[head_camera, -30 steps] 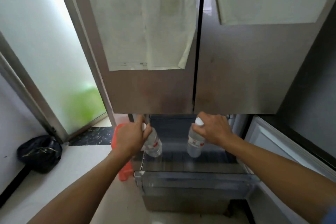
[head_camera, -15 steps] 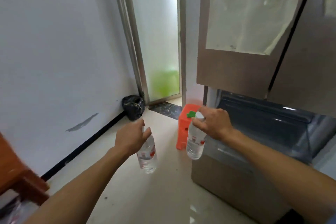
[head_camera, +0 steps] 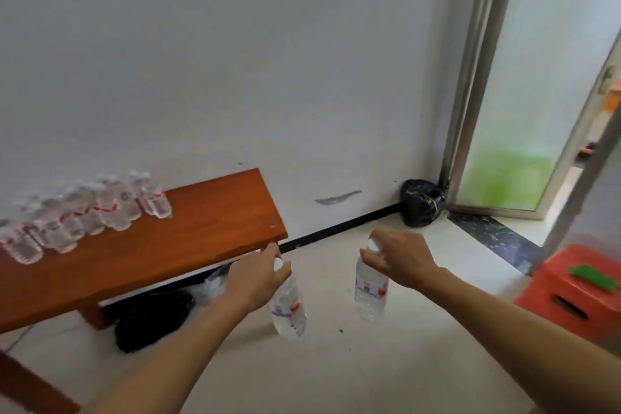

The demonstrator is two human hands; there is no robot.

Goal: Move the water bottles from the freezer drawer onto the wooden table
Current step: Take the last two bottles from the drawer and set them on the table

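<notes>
My left hand (head_camera: 257, 277) grips a clear water bottle (head_camera: 289, 307) by its neck; the bottle hangs below the hand, just off the near right corner of the wooden table (head_camera: 188, 232). My right hand (head_camera: 401, 257) holds a second water bottle (head_camera: 369, 291) by its white cap, hanging upright over the floor. Several water bottles (head_camera: 84, 215) with red labels stand grouped on the table's left part. The freezer drawer is out of view.
A red plastic stool (head_camera: 571, 296) with a green item on it stands at the right. A black bag (head_camera: 421, 202) sits in the corner by the frosted glass door (head_camera: 524, 94). Dark bags (head_camera: 151, 319) lie under the table.
My view has swung left from the fridge to the wooden table. Both hands have carried their bottles away from the freezer drawer toward the table's corner.
</notes>
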